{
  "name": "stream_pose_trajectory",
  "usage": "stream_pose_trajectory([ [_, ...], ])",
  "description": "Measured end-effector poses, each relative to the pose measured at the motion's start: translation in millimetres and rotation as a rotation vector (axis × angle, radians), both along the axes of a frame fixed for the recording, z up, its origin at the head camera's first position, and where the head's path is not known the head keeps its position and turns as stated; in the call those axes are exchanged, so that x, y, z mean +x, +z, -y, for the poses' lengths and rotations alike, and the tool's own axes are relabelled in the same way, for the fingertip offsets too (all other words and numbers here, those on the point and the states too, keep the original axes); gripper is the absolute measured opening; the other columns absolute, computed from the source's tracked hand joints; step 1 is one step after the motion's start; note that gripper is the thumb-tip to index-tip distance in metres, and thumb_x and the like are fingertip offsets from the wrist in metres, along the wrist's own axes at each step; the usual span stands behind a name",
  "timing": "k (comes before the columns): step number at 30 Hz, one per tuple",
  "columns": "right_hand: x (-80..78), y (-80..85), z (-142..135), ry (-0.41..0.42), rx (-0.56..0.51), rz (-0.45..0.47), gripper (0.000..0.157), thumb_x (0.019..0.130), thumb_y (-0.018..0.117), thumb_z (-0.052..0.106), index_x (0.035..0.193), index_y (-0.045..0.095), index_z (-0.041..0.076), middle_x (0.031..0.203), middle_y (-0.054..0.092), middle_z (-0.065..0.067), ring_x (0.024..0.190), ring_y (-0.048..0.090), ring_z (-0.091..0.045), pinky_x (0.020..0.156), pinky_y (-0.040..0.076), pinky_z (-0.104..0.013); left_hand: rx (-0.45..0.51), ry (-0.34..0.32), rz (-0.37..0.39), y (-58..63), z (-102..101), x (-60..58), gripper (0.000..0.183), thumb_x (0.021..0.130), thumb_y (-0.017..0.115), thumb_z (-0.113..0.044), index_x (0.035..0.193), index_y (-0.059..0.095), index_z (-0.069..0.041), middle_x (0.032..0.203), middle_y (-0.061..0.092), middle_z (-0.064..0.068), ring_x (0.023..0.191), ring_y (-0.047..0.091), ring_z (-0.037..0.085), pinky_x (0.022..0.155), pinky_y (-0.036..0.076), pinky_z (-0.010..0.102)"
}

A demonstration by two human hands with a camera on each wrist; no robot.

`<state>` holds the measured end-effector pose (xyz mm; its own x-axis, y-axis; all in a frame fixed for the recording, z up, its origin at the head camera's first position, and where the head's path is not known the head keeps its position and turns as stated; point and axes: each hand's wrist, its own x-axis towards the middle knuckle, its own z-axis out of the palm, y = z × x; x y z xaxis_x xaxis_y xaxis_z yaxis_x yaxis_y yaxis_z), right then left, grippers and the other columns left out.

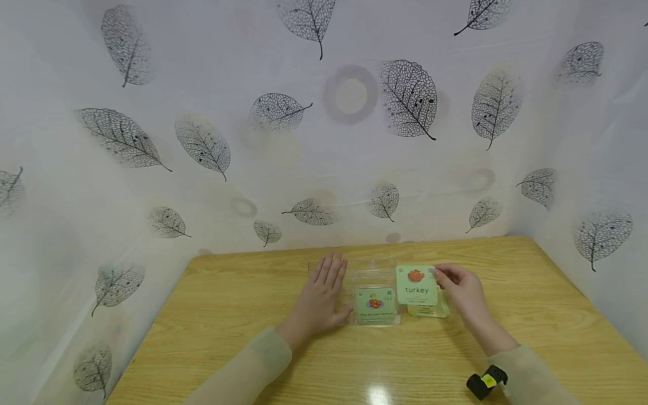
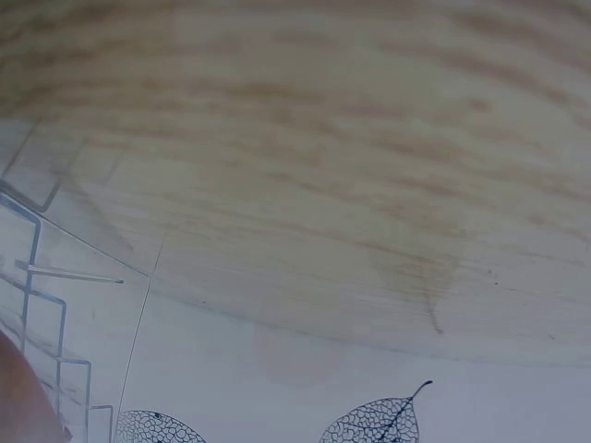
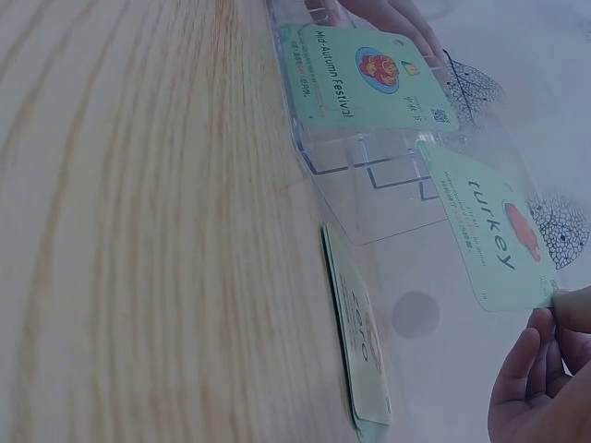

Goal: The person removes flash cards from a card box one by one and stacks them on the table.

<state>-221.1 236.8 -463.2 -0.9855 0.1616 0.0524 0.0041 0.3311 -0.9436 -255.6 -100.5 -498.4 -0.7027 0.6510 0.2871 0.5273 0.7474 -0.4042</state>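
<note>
My right hand (image 1: 463,289) pinches a green flashcard (image 1: 416,286) printed "turkey" by its right edge, with thumb and fingers. That card is raised over a small stack of cards (image 3: 360,337), whose top one reads "zero" in the right wrist view. A clear plastic holder (image 1: 372,275) with stepped tiers stands left of the stack. In its front slot leans a green "Mid-Autumn Festival" card (image 1: 375,306). My left hand (image 1: 321,292) rests along the holder's left side, fingers straight and thumb near the front. The left wrist view catches only a bit of that hand beside the holder's edges.
The wooden table (image 1: 223,332) runs back to a white curtain (image 1: 344,157) printed with dark leaves, which also hangs at both sides. A small black device (image 1: 486,382) with a yellow label sits by the right sleeve.
</note>
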Motion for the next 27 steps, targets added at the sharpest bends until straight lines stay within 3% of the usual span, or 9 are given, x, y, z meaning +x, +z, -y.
stream_pose_trajectory([
  [15,-2.3,-6.4,-9.7,-0.033,-0.02,-0.015,0.039,0.109,0.061,0.017,0.134,0.064,-0.012,0.088,0.061,0.034,0.083,0.059,0.009,0.077,0.059,-0.016,-0.005,0.01,0.025,-0.5,-0.4,-0.7,0.102,0.102,0.042,-0.07,0.168,0.017,0.003,0.177,0.016,0.023,0.164,0.022,0.04,0.136,0.021,0.047],
  [27,-4.0,-13.2,-15.5,-0.031,0.018,0.043,0.041,0.109,0.06,0.021,0.135,0.062,-0.012,0.098,0.067,0.017,0.084,0.059,0.009,0.077,0.059,-0.014,-0.009,0.013,0.031,0.1,-0.1,-0.7,0.102,0.102,0.042,-0.07,0.168,0.016,0.003,0.177,0.017,0.023,0.165,0.02,0.04,0.136,0.021,0.047],
])
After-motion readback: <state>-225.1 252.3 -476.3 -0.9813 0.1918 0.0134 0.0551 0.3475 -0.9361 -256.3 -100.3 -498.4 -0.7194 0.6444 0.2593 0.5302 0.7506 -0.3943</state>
